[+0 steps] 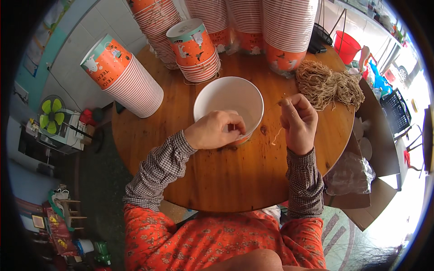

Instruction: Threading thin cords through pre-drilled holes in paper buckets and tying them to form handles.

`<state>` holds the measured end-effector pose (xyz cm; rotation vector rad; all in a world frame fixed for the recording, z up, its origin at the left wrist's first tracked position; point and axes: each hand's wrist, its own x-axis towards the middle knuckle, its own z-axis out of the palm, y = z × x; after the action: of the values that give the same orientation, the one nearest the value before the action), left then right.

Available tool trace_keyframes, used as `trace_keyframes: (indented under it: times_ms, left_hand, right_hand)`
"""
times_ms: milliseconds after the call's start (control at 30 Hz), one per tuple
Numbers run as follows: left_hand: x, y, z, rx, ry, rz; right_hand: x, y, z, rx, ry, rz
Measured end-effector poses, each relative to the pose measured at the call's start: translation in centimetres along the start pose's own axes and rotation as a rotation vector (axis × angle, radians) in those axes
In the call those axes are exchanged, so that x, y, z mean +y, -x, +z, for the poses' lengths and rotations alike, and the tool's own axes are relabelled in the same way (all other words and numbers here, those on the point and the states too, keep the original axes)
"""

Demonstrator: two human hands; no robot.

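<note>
A white-lined paper bucket stands upright on the round wooden table in front of me, its mouth facing up. My left hand is closed at its near rim, with thumb and fingers curled over the edge. To the right of the bucket my right hand is raised with thumb and forefinger pinched together. A short end of twine hangs just below that hand, and a bit of brown strand shows at the fingertips. A loose bundle of tan twine lies on the table at the far right.
Behind the bucket stands a short stack of orange paper buckets, tied with twine. A longer stack leans at the left. Tall plastic-wrapped stacks line the table's far side. An open cardboard box sits beyond the right edge.
</note>
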<state>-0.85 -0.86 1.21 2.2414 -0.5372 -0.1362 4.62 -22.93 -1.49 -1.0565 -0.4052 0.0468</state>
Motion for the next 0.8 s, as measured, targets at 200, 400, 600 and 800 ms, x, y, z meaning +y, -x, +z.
trace_keyframes:
  times_ms: [200, 400, 600, 800]
  left_hand:
    - [1.5, 1.7, 2.3, 0.181, -0.442, 0.207]
    - [0.1, 3.4, 1.7, 0.351, -0.71, 0.318]
    - [-1.3, 5.4, 0.3, 0.464, -0.77, 0.29]
    - [-1.6, 5.7, -0.7, 0.61, -0.743, 0.3]
  right_hand:
    - [-2.0, 1.3, 1.8, -0.026, 0.055, -0.019]
    - [-7.2, 3.7, 0.1, -0.043, -0.174, 0.025]
    - [-10.6, 4.8, -3.1, -0.256, -0.399, -0.202]
    - [-10.2, 4.7, -1.0, -0.105, -0.219, -0.338]
